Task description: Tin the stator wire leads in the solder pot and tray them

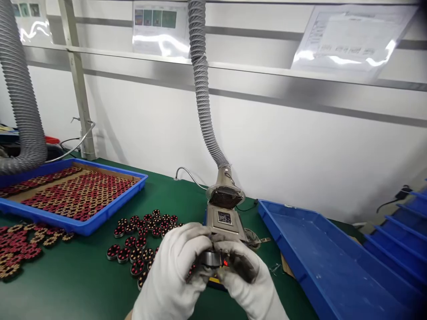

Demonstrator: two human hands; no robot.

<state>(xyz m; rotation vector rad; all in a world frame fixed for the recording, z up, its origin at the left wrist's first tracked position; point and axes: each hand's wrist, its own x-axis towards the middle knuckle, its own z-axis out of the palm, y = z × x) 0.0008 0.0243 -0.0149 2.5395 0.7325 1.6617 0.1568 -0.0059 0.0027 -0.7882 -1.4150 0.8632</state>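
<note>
1. The left hand [176, 266], in a white glove, curls around a round metal part [210, 258]; the right hand [245, 273], gloved alike, closes on it from the three o'clock side. Fingers hide much of the part, so its far face cannot be judged.
2. Taking the hands as the dial's centre, the part sits between their fingertips, above the green bench [73, 289].
3. A slip seems the likeliest trouble: soft fabric on a smooth, curved rim could let the part twist or drop if one hand loosens early.
4. The device [230, 226] lies close at twelve o'clock, so a careless push forward might knock its flat plate or the hood [227, 194] above it.
5. The left sleeve edge is near the rimmed discs [135, 255] at ten o'clock; a sideways sweep could scatter them.
6. The gloves' dark smudges might rub off onto cleaner surfaces.
7. As for materials, the held part has a grey, shiny, cylindrical wall. The rimmed discs are short cylinders with pink or tan spoked tops.
8. Loose flower-shaped pieces [23, 249] lie at nine o'clock, matte and notched.
9. A ribbed grey hose [202, 84] rises at twelve o'clock; a smooth blue plastic tray [320, 258], shallow and rectangular, slants at three.
</note>
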